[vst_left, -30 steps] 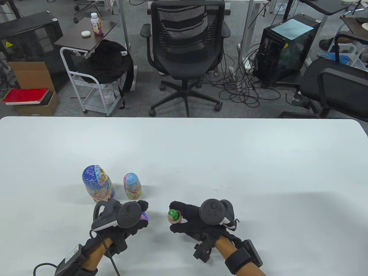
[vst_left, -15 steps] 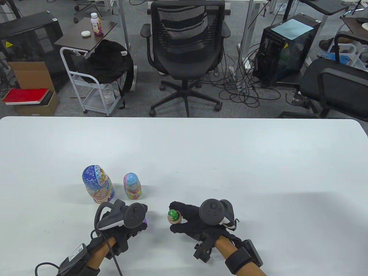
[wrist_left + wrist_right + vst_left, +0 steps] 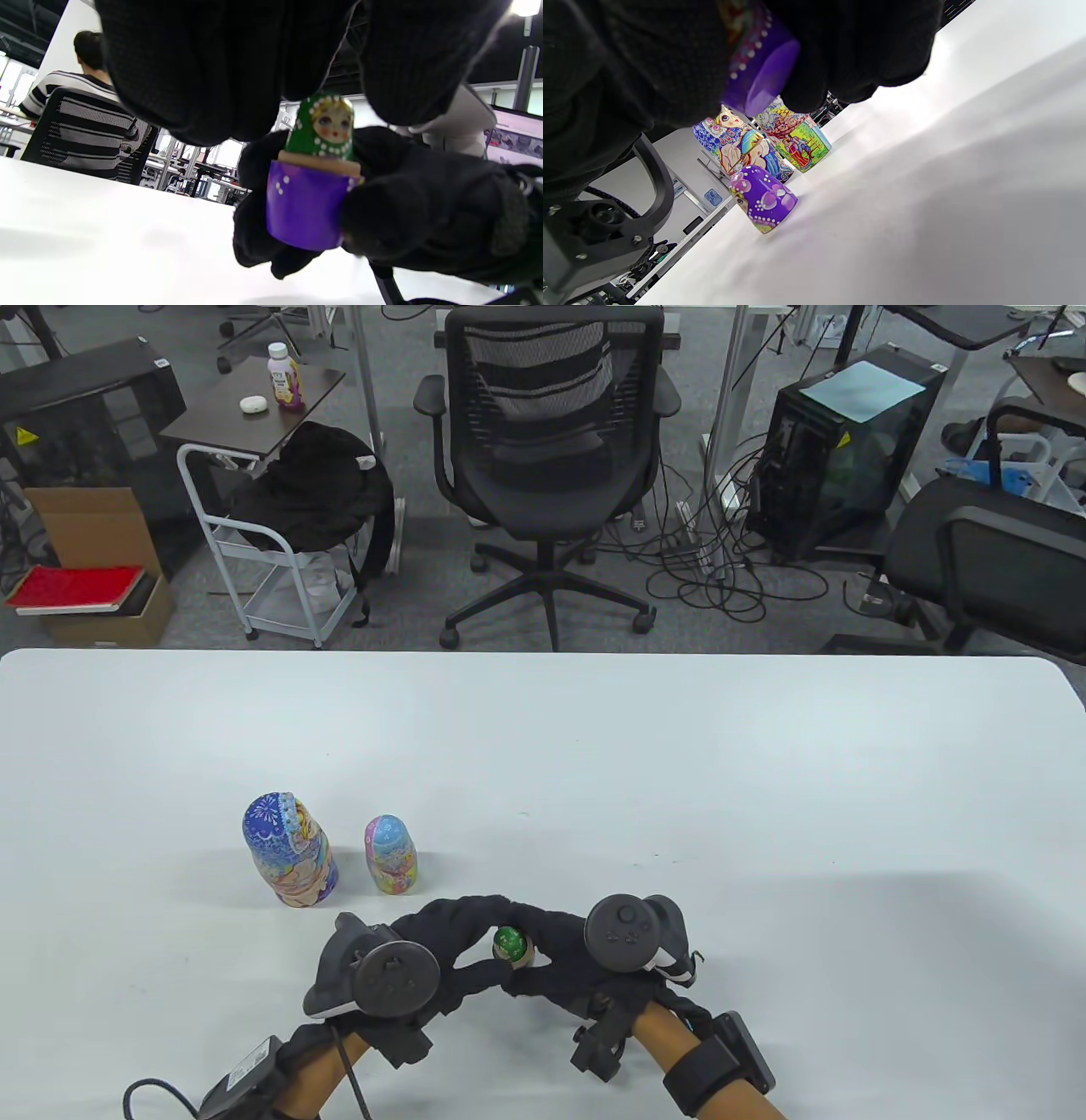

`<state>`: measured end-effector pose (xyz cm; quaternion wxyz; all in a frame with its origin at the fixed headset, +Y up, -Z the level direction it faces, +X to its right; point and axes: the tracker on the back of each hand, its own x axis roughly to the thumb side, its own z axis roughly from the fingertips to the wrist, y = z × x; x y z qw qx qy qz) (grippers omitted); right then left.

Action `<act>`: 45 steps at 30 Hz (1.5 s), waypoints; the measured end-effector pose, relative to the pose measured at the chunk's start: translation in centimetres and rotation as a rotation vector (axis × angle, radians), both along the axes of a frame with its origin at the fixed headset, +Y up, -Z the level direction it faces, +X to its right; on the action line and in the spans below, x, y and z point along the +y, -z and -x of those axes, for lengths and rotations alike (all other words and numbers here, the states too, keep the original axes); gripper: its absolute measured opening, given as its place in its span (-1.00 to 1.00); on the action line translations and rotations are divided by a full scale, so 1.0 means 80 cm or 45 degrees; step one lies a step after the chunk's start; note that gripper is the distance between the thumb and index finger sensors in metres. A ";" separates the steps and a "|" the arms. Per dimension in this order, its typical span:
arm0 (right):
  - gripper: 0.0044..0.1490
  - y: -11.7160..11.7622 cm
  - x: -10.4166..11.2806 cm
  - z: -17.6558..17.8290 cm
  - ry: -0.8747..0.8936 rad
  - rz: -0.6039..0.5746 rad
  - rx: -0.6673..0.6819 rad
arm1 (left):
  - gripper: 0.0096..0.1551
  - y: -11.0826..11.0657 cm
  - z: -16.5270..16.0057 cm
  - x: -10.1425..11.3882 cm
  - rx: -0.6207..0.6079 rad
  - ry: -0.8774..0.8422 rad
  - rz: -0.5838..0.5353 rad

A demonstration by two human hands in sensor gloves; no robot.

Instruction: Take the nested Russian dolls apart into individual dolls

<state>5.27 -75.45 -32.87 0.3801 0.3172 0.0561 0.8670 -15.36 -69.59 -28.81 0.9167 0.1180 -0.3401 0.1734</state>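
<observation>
My right hand (image 3: 536,954) holds the purple bottom half (image 3: 304,212) of a doll just above the table, near the front edge. A small green doll (image 3: 510,940) stands in that half, its face showing in the left wrist view (image 3: 326,123). My left hand (image 3: 490,943) has its thumb and forefinger curved around the green doll, spread wider than it. The purple top half (image 3: 763,199) stands on the table; my left hand hides it in the table view. A large blue doll (image 3: 288,850) and a medium pink-and-blue doll (image 3: 391,855) stand upright behind my left hand.
The white table (image 3: 679,780) stretches wide to the right and back. A black office chair (image 3: 543,458) and other office furniture stand on the floor beyond the far edge.
My left hand has set down the purple top half and moved right to the green doll. My right hand has stayed in place.
</observation>
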 end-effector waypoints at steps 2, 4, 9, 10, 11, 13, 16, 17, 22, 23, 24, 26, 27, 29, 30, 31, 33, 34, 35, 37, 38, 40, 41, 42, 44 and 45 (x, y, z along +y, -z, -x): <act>0.03 -0.001 0.000 0.001 -0.002 0.000 0.005 | -0.25 0.000 -0.005 -0.003 -0.006 0.026 -0.014; 0.03 -0.001 0.000 0.002 -0.009 -0.001 0.009 | -0.28 0.000 -0.007 -0.005 0.004 0.023 -0.027; 0.03 -0.001 0.000 0.004 -0.025 -0.005 0.012 | -0.33 0.000 -0.008 -0.005 0.013 -0.004 -0.024; 0.03 -0.002 -0.001 0.004 -0.030 -0.005 0.011 | -0.34 0.000 -0.008 -0.005 0.007 0.001 -0.029; 0.03 -0.002 -0.001 0.004 -0.034 -0.005 0.013 | -0.34 0.000 -0.008 -0.005 0.001 0.001 -0.036; 0.03 -0.003 0.000 0.006 -0.042 -0.011 0.018 | -0.36 -0.001 -0.008 -0.003 -0.018 -0.006 -0.078; 0.03 -0.003 -0.001 0.006 -0.051 -0.009 0.023 | -0.37 -0.002 -0.006 0.003 -0.028 -0.051 -0.064; 0.02 -0.003 -0.001 0.006 -0.051 -0.007 0.024 | -0.36 -0.002 -0.004 0.006 -0.023 -0.062 -0.071; 0.03 0.001 -0.001 0.000 -0.080 -0.016 -0.002 | -0.37 -0.002 0.011 0.021 0.019 -0.117 -0.098; 0.03 0.003 -0.001 -0.002 -0.089 -0.019 -0.014 | -0.37 -0.001 0.014 0.023 0.033 -0.122 -0.093; 0.03 0.004 0.000 -0.004 -0.092 -0.022 -0.028 | -0.37 0.000 0.016 0.023 0.045 -0.112 -0.081; 0.03 0.008 0.000 -0.010 -0.088 -0.021 -0.059 | -0.37 0.003 0.016 0.016 0.059 -0.053 -0.065; 0.03 0.009 0.000 -0.012 -0.083 -0.021 -0.069 | -0.37 0.004 0.014 0.013 0.059 -0.022 -0.058; 0.02 0.011 -0.001 -0.016 -0.140 -0.033 -0.089 | -0.37 0.007 0.011 0.006 0.069 0.029 -0.041; 0.03 0.012 -0.001 -0.018 -0.151 -0.040 -0.095 | -0.38 0.009 0.010 0.004 0.067 0.037 -0.034; 0.03 0.013 0.000 -0.020 -0.149 -0.049 -0.111 | -0.38 0.010 0.009 0.003 0.065 0.046 -0.031; 0.02 0.015 0.000 -0.023 -0.134 -0.040 -0.121 | -0.38 0.010 0.009 0.004 0.064 0.038 -0.035; 0.02 0.016 0.000 -0.025 -0.127 -0.037 -0.127 | -0.38 0.010 0.008 0.004 0.068 0.045 -0.043; 0.02 0.016 0.000 -0.026 -0.124 -0.040 -0.132 | -0.38 0.010 0.007 0.004 0.070 0.063 -0.051; 0.03 0.017 0.000 -0.029 -0.114 -0.039 -0.141 | -0.38 0.011 0.004 0.000 0.073 0.118 -0.052; 0.03 0.018 0.001 -0.030 -0.107 -0.036 -0.145 | -0.38 0.012 0.003 -0.003 0.074 0.146 -0.043; 0.02 0.018 0.001 -0.031 -0.100 -0.036 -0.149 | -0.38 0.013 -0.002 -0.009 0.065 0.189 -0.023; 0.02 0.019 0.001 -0.032 -0.098 -0.037 -0.152 | -0.38 0.015 -0.004 -0.013 0.060 0.219 0.006; 0.02 0.019 0.001 -0.032 -0.098 -0.038 -0.153 | -0.38 0.015 -0.006 -0.016 0.054 0.231 0.016; 0.03 0.019 0.001 -0.033 -0.097 -0.040 -0.156 | -0.38 0.018 -0.012 -0.023 0.049 0.290 0.034; 0.03 0.019 0.001 -0.032 -0.097 -0.039 -0.155 | -0.38 0.018 -0.014 -0.025 0.049 0.313 0.033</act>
